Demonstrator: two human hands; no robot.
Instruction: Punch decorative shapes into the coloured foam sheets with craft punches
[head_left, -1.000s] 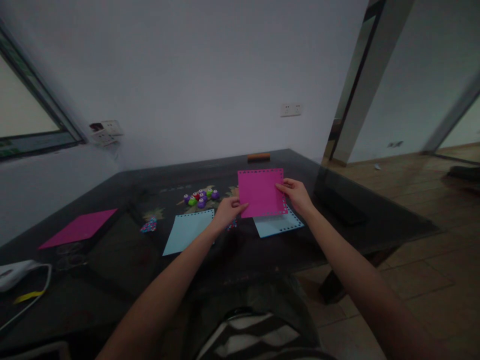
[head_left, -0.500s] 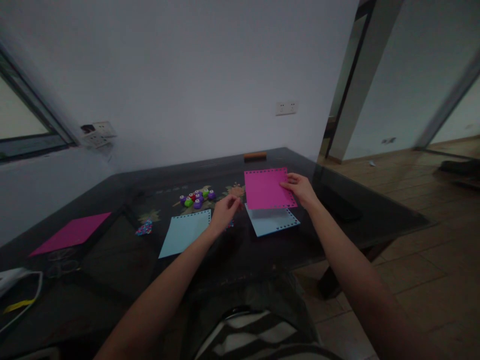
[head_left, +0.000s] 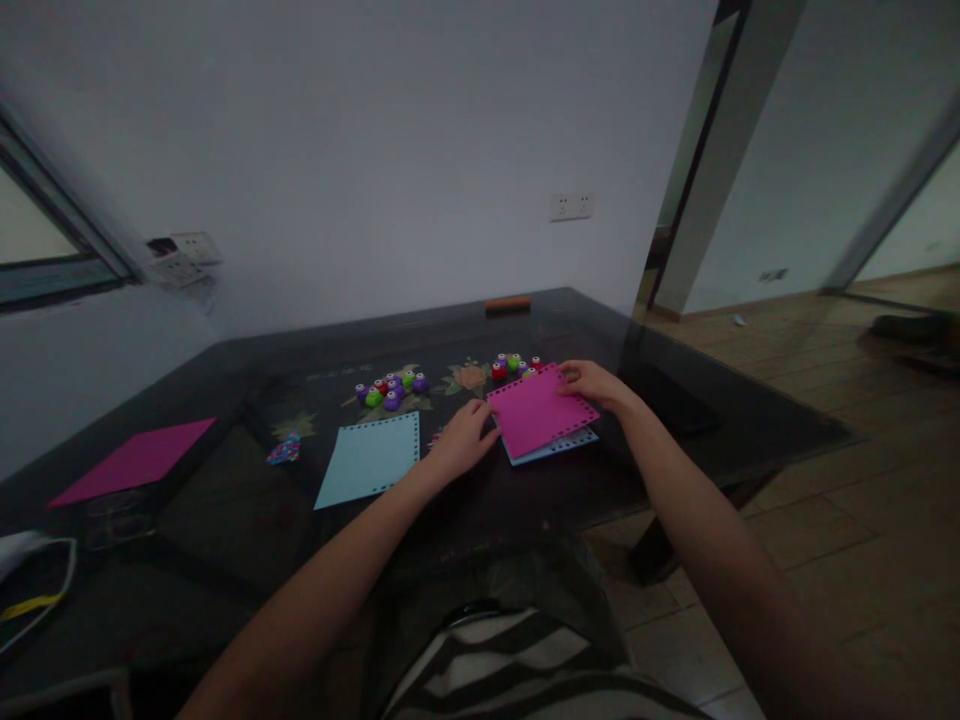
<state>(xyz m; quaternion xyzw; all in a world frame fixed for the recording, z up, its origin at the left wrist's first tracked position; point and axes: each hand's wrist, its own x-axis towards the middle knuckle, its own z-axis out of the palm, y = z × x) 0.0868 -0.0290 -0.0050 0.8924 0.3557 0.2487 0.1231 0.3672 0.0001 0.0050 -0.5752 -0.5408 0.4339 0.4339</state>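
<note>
A pink sheet (head_left: 536, 410) with holes along its edges lies tilted over a light blue punched sheet (head_left: 555, 448), which shows below its lower edge. My right hand (head_left: 594, 383) grips the pink sheet at its upper right corner. At the sheets' left edge is my left hand (head_left: 466, 437), its fingers apart and the fingertips close to or touching the paper. Left of it lies another light blue punched sheet (head_left: 370, 457). Small multicoloured pieces are partly hidden behind my left hand.
Round purple, green and red pieces (head_left: 391, 388) form a group mid-table, with a similar group (head_left: 514, 364) behind the pink sheet. Further left are a small patterned bundle (head_left: 285, 449) and a pink sheet (head_left: 139, 460). A brown bar (head_left: 508, 304) lies at the back edge.
The pink sheet has come down onto the blue one and turned, uncovering the round pieces behind it. My left hand has moved right and down to its left edge.
</note>
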